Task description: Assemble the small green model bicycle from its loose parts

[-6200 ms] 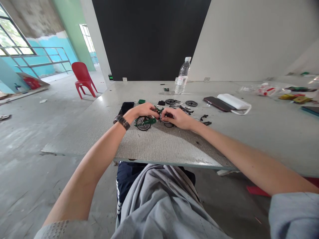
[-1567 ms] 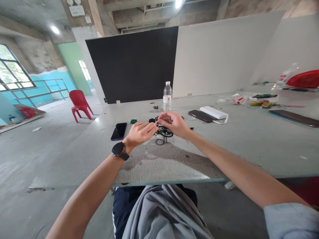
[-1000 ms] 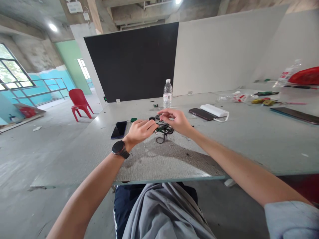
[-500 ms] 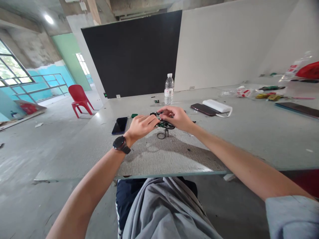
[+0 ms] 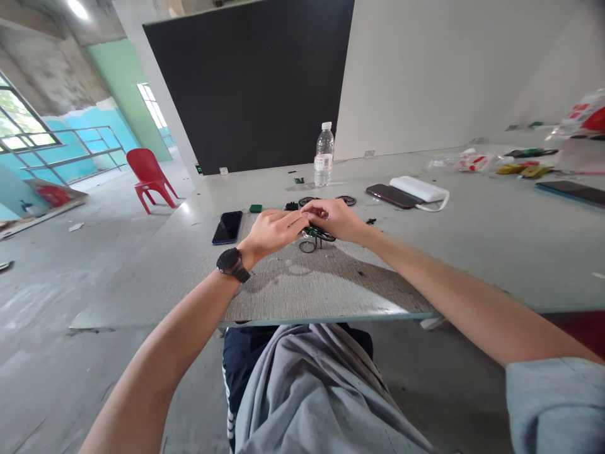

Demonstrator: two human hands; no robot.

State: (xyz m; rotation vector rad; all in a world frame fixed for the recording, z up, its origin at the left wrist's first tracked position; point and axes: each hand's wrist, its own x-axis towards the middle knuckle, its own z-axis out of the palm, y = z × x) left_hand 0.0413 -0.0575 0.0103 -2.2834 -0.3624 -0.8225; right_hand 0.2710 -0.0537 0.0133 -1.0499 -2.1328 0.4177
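Just above the table, a small black-and-green model (image 5: pixel 317 234) with thin, wheel-like round parts is held between my hands. My left hand (image 5: pixel 278 229) has its fingers closed on the model's left side, and a dark watch is on that wrist. From the right, my right hand (image 5: pixel 336 219) pinches at the top of the same model with thumb and fingers bent together. The fingers cover much of the model, so its exact kind is hard to make out. Below it shows a thin black ring (image 5: pixel 307 247). Behind my right hand lies a black spoked wheel (image 5: pixel 346 200).
A dark phone (image 5: pixel 227 227) and a green block (image 5: pixel 256 208) lie to the left. Farther back stands a water bottle (image 5: pixel 324 155). To the right are another phone (image 5: pixel 395 196), a white power bank (image 5: pixel 418 191) with a cable, and plastic packaging (image 5: pixel 472 161).
The view has tipped slightly downward. My fingertips have come closer together over the model, and round black parts behind my right hand now show more.
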